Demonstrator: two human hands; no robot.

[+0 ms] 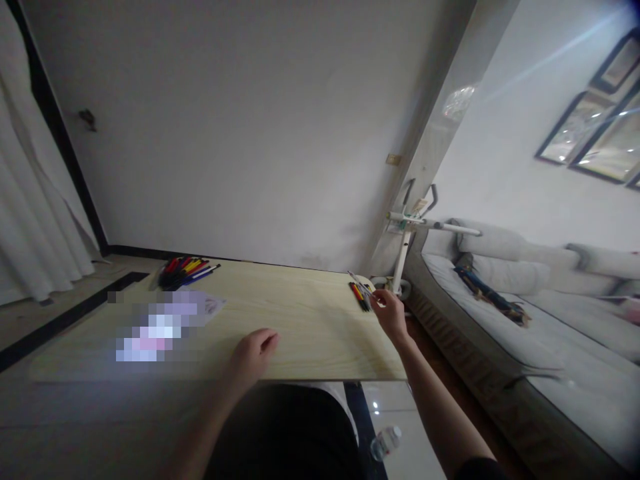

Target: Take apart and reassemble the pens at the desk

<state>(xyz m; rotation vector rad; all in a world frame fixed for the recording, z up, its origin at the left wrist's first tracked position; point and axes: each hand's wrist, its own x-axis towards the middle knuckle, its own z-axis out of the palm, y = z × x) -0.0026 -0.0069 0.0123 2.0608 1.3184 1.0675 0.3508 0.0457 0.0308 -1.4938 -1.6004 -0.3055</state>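
My right hand (391,312) is at the right end of the pale wooden table (295,303). Its fingers pinch a thin, greyish pen (358,280) that points up and to the left. Close beside those fingers lies a small group of pens (358,297) with red, yellow and black barrels. My left hand (257,350) rests near the table's front edge, its fingers loosely curled with nothing visible in them. A larger bunch of pens (185,272), red, yellow, blue and black, lies at the far left of the table.
A sheet of paper (214,307), partly pixelated, lies on the table's left side. A plastic bottle (386,443) is on the floor below the front edge. White exercise equipment (403,253) and a grey sofa (500,320) stand to the right. A wall rises behind the table.
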